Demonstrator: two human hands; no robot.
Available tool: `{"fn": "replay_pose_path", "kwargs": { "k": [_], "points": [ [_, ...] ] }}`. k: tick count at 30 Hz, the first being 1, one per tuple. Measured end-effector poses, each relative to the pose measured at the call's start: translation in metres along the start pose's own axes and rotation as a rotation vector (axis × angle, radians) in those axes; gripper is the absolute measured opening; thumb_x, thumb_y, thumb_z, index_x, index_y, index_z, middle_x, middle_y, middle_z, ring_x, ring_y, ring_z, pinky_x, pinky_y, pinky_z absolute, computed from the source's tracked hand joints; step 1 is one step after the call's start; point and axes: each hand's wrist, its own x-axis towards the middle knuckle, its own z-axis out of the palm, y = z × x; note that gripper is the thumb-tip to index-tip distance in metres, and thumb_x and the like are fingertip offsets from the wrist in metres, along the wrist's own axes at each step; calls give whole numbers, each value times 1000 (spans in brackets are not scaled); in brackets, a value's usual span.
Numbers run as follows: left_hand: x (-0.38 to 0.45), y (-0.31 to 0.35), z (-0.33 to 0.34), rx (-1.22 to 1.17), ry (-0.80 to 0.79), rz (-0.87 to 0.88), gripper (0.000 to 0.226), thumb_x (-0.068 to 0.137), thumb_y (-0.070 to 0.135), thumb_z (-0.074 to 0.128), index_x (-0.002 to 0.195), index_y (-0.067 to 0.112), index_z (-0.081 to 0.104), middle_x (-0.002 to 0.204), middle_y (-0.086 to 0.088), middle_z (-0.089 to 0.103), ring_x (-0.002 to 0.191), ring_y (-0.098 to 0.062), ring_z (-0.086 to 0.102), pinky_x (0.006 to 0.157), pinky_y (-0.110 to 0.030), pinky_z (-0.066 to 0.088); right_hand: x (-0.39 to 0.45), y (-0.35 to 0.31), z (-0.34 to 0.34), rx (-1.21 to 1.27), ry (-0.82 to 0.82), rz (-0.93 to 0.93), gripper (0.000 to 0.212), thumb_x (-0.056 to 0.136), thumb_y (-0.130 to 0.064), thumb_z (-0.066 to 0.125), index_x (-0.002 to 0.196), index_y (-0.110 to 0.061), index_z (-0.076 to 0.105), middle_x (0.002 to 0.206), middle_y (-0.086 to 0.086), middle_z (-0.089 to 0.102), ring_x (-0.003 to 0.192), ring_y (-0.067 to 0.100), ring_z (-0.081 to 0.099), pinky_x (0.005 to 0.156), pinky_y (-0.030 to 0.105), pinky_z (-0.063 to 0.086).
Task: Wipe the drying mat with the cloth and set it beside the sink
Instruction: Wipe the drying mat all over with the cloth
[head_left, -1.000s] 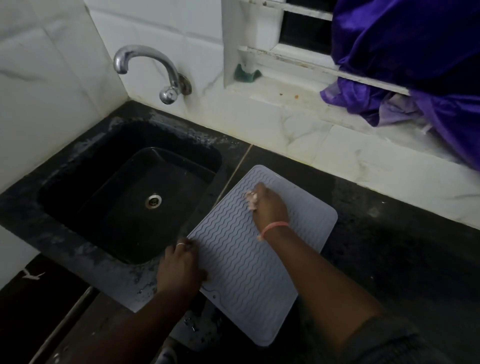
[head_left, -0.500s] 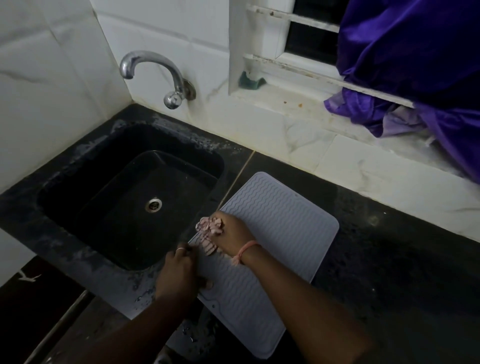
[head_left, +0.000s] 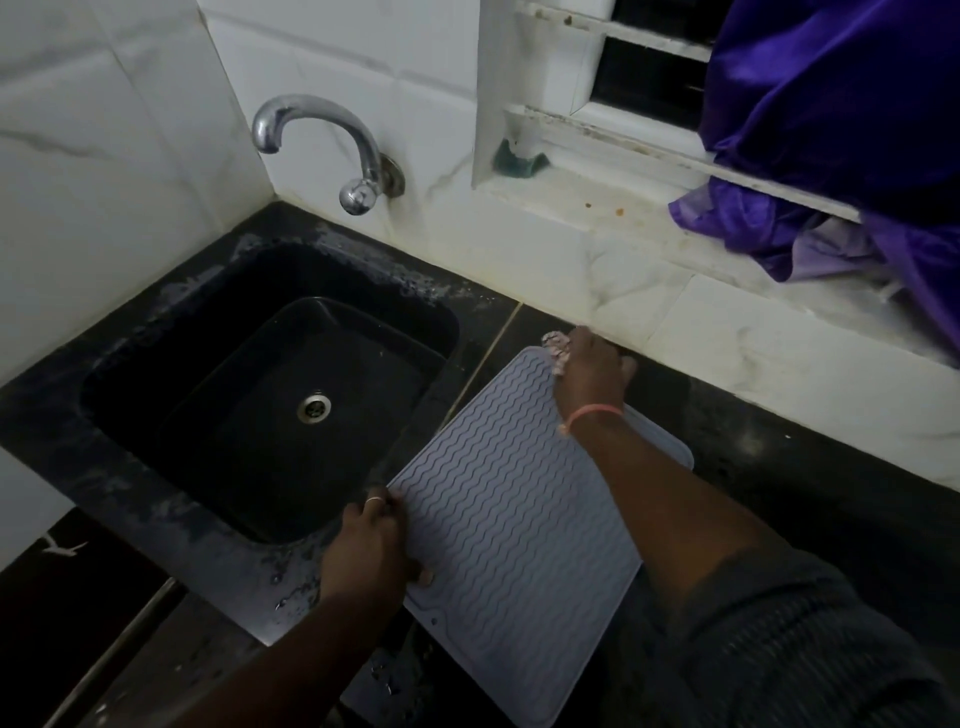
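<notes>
- Grey ribbed drying mat (head_left: 519, 514) lies flat on the dark tabletop (head_left: 779, 467) just right of the sink (head_left: 270, 405), its near end past the front edge
- It looks like soft silicone: light, floppy, likely to sag if lifted by one corner and to creep on a wet surface
- Left hand (head_left: 371, 551) pins the sink-side edge, fingers curled over it
- Right hand (head_left: 589, 371) clutches the bunched cloth (head_left: 557, 349) at the far corner
- Best held by two opposite edges
</notes>
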Motion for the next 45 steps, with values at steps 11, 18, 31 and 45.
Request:
{"fn": "replay_pose_path", "kwargs": {
  "k": [11, 18, 31, 45],
  "points": [
    [0, 6, -7, 54, 27, -8, 69, 75, 45, 83, 137, 27, 56, 145, 1, 34, 124, -21, 41, 83, -30, 54, -205, -61, -26, 597, -478, -237, 31, 85, -12, 62, 110, -26, 51, 106, -5, 64, 98, 12, 60, 85, 34, 53],
    [-8, 17, -1, 26, 31, -20, 85, 84, 34, 77, 154, 20, 32, 156, -8, 22, 132, -31, 36, 95, -39, 53, -159, -7, -60, 954, -332, 190, 25, 96, -9, 64, 112, -26, 54, 99, -7, 70, 93, 9, 70, 71, 21, 54],
    [-17, 34, 4, 138, -76, 43, 103, 83, 50, 75, 162, 30, 11, 166, -4, 9, 147, -31, 19, 103, -42, 49, -236, -5, -54, 434, -417, -122, 39, 93, -29, 50, 132, -34, 51, 129, -5, 61, 120, 16, 56, 102, 37, 50],
    [-22, 34, 2, 135, -137, 26, 108, 85, 50, 74, 163, 30, 2, 168, -4, 2, 151, -33, 12, 110, -46, 43, -171, 82, -66, 506, -198, 183, 16, 98, -24, 60, 109, -29, 70, 104, -9, 71, 95, 11, 67, 79, 29, 55]
  ]
}}
